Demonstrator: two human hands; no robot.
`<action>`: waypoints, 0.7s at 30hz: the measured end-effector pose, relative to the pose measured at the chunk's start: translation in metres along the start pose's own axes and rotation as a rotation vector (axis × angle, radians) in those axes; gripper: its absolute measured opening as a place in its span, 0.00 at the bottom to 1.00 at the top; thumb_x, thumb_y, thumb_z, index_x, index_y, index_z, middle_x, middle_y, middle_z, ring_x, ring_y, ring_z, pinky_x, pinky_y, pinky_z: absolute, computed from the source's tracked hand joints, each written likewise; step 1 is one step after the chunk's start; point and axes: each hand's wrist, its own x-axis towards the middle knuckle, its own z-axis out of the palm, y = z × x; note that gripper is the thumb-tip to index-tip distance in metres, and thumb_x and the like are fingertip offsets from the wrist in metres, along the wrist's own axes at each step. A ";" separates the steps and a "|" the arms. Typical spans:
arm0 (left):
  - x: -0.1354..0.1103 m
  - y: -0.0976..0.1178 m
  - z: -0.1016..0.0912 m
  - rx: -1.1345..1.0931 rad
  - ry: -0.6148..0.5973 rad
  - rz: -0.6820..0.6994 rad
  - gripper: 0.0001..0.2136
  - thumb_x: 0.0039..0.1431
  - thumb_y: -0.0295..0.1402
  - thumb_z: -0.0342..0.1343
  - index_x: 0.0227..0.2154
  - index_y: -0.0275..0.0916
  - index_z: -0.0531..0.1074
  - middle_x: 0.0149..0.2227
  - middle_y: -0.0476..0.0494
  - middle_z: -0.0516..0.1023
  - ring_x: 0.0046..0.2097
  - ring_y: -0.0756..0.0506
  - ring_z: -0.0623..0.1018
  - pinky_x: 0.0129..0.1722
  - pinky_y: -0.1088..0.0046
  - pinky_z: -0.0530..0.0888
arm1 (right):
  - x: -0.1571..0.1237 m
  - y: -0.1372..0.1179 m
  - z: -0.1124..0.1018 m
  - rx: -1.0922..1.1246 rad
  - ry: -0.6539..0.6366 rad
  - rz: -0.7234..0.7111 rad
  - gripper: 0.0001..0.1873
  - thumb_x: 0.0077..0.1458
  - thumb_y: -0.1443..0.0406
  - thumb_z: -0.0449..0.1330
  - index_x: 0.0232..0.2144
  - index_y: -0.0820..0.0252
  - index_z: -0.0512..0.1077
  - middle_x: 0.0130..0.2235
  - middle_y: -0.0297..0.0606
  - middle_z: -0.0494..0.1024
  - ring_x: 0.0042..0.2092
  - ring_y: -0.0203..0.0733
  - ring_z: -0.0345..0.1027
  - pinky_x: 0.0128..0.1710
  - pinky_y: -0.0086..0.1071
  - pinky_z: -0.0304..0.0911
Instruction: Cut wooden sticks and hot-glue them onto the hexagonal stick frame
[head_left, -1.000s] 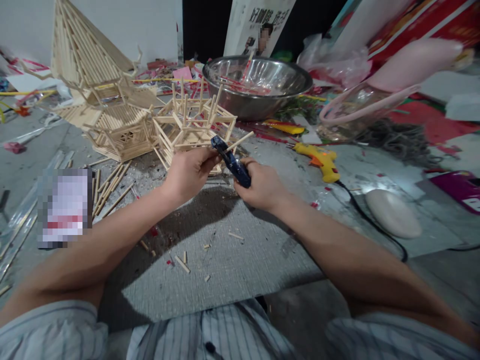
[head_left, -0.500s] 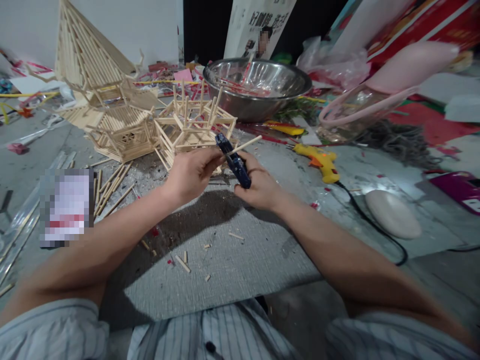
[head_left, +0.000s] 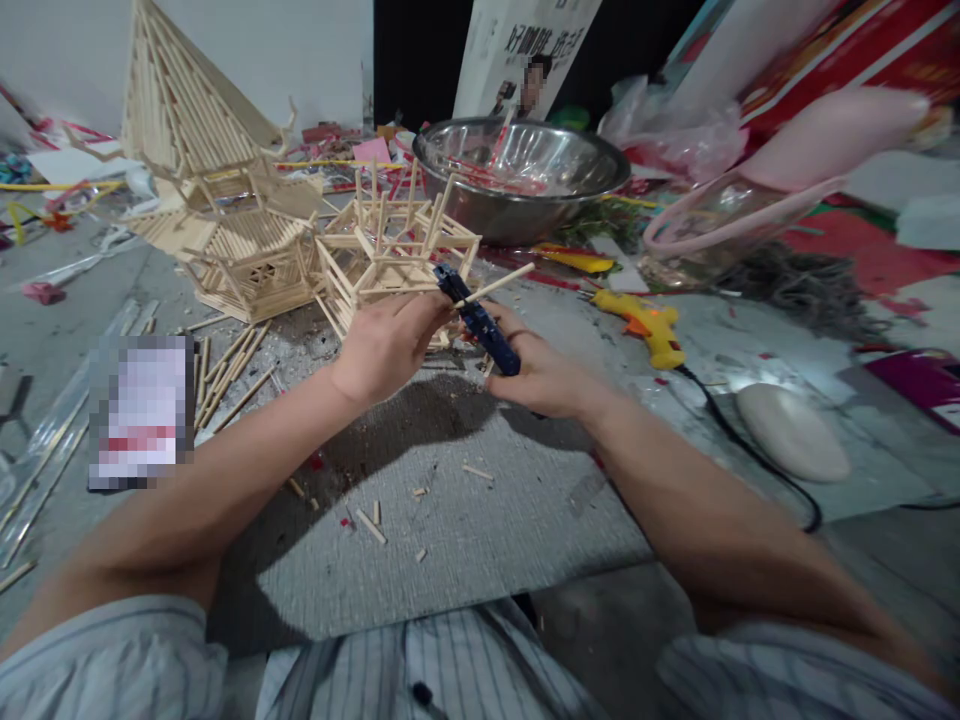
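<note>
My left hand (head_left: 386, 345) pinches a thin wooden stick (head_left: 501, 283) that points up and to the right. My right hand (head_left: 541, 372) is wrapped round the dark blue cutters (head_left: 480, 320), whose jaws sit at the stick close to my left fingertips. Both hands hover above a grey mat (head_left: 480, 520) strewn with short stick offcuts (head_left: 371, 525). Just behind the hands stands an open frame of sticks (head_left: 394, 250), and left of it a stick-built pagoda model (head_left: 217, 190).
A yellow glue gun (head_left: 649, 325) with a black cord lies right of my hands. A steel bowl (head_left: 525, 175) stands at the back. Loose long sticks (head_left: 225, 370) lie to the left. A pale oval stone (head_left: 791, 430) and a pink-rimmed glass container (head_left: 720, 225) sit on the right.
Both hands, with stick and cutters, have drifted slightly right and up; the view shifted a little. The grips are unchanged.
</note>
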 end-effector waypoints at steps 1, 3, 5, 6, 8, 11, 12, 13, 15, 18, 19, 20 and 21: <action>0.001 0.001 -0.001 -0.048 -0.019 -0.035 0.11 0.66 0.32 0.46 0.35 0.36 0.73 0.28 0.45 0.79 0.29 0.52 0.77 0.28 0.77 0.69 | 0.000 0.000 0.000 -0.002 -0.001 -0.009 0.39 0.38 0.66 0.54 0.57 0.58 0.56 0.61 0.48 0.61 0.63 0.53 0.55 0.62 0.51 0.53; 0.005 0.003 -0.004 -0.191 -0.064 -0.125 0.10 0.65 0.32 0.48 0.33 0.37 0.73 0.24 0.48 0.76 0.27 0.52 0.75 0.26 0.78 0.68 | -0.001 0.001 -0.001 -0.022 -0.001 -0.019 0.38 0.38 0.66 0.54 0.56 0.57 0.58 0.61 0.46 0.62 0.63 0.52 0.56 0.62 0.50 0.53; 0.009 0.005 -0.006 -0.375 -0.153 -0.244 0.10 0.64 0.32 0.49 0.30 0.37 0.72 0.20 0.51 0.72 0.23 0.54 0.72 0.23 0.79 0.67 | -0.002 0.003 -0.002 -0.040 0.007 -0.025 0.38 0.37 0.66 0.54 0.56 0.56 0.58 0.60 0.44 0.63 0.62 0.50 0.58 0.61 0.47 0.56; 0.012 0.005 -0.008 -0.476 -0.213 -0.313 0.11 0.64 0.32 0.49 0.28 0.37 0.71 0.18 0.52 0.71 0.21 0.54 0.70 0.22 0.79 0.66 | -0.002 0.005 -0.002 -0.043 0.020 -0.032 0.39 0.37 0.65 0.54 0.57 0.55 0.58 0.60 0.44 0.64 0.61 0.50 0.59 0.60 0.47 0.57; 0.016 0.006 -0.010 -0.674 -0.327 -0.459 0.13 0.65 0.33 0.48 0.25 0.37 0.69 0.18 0.51 0.70 0.19 0.55 0.70 0.20 0.80 0.67 | 0.000 0.011 -0.003 -0.049 0.081 -0.061 0.38 0.39 0.64 0.54 0.57 0.55 0.56 0.58 0.44 0.66 0.59 0.50 0.61 0.59 0.47 0.59; 0.020 0.006 -0.012 -0.840 -0.384 -0.602 0.12 0.65 0.32 0.48 0.26 0.36 0.69 0.18 0.51 0.70 0.19 0.55 0.70 0.19 0.80 0.68 | 0.006 0.024 -0.007 -0.143 0.314 -0.031 0.36 0.43 0.63 0.54 0.57 0.58 0.55 0.54 0.46 0.69 0.55 0.51 0.65 0.56 0.49 0.60; 0.020 0.007 -0.012 -0.838 -0.385 -0.612 0.11 0.64 0.31 0.48 0.27 0.36 0.70 0.17 0.51 0.69 0.19 0.55 0.69 0.19 0.80 0.67 | 0.008 0.030 -0.009 -0.214 0.407 0.023 0.36 0.45 0.62 0.55 0.57 0.59 0.54 0.54 0.49 0.69 0.55 0.52 0.65 0.56 0.49 0.59; 0.020 0.008 -0.012 -0.812 -0.386 -0.607 0.11 0.64 0.30 0.48 0.27 0.36 0.70 0.17 0.52 0.68 0.18 0.55 0.68 0.19 0.81 0.66 | 0.010 0.035 -0.013 -0.298 0.492 0.100 0.36 0.46 0.61 0.56 0.58 0.61 0.54 0.54 0.52 0.69 0.55 0.53 0.64 0.56 0.50 0.58; 0.019 0.009 -0.012 -0.707 -0.397 -0.570 0.11 0.63 0.28 0.49 0.26 0.36 0.71 0.16 0.54 0.67 0.18 0.56 0.66 0.19 0.80 0.64 | 0.014 0.048 -0.019 -0.470 0.587 0.284 0.37 0.48 0.60 0.58 0.59 0.66 0.54 0.55 0.59 0.67 0.57 0.58 0.61 0.56 0.52 0.56; 0.018 0.010 -0.012 -0.530 -0.426 -0.516 0.13 0.61 0.28 0.50 0.21 0.36 0.69 0.16 0.53 0.67 0.19 0.55 0.66 0.20 0.79 0.63 | 0.015 0.070 -0.026 -0.645 0.556 0.534 0.42 0.48 0.54 0.60 0.59 0.72 0.56 0.56 0.66 0.65 0.58 0.67 0.58 0.54 0.59 0.54; 0.017 0.009 -0.012 -0.487 -0.445 -0.505 0.13 0.61 0.28 0.50 0.20 0.36 0.68 0.16 0.53 0.67 0.20 0.55 0.65 0.21 0.78 0.62 | 0.015 0.078 -0.026 -0.684 0.522 0.584 0.44 0.48 0.51 0.61 0.59 0.73 0.56 0.57 0.68 0.64 0.58 0.70 0.58 0.53 0.62 0.53; 0.017 0.009 -0.012 -0.455 -0.467 -0.500 0.14 0.61 0.29 0.50 0.19 0.36 0.68 0.16 0.52 0.67 0.20 0.55 0.65 0.21 0.78 0.62 | 0.015 0.084 -0.026 -0.716 0.483 0.614 0.45 0.48 0.49 0.60 0.59 0.74 0.57 0.57 0.69 0.64 0.58 0.73 0.58 0.52 0.64 0.52; 0.017 0.009 -0.012 -0.434 -0.488 -0.498 0.15 0.61 0.29 0.49 0.18 0.36 0.67 0.16 0.52 0.67 0.20 0.54 0.65 0.22 0.77 0.61 | 0.015 0.089 -0.025 -0.738 0.447 0.627 0.46 0.48 0.47 0.60 0.59 0.75 0.58 0.56 0.70 0.64 0.57 0.74 0.58 0.51 0.66 0.52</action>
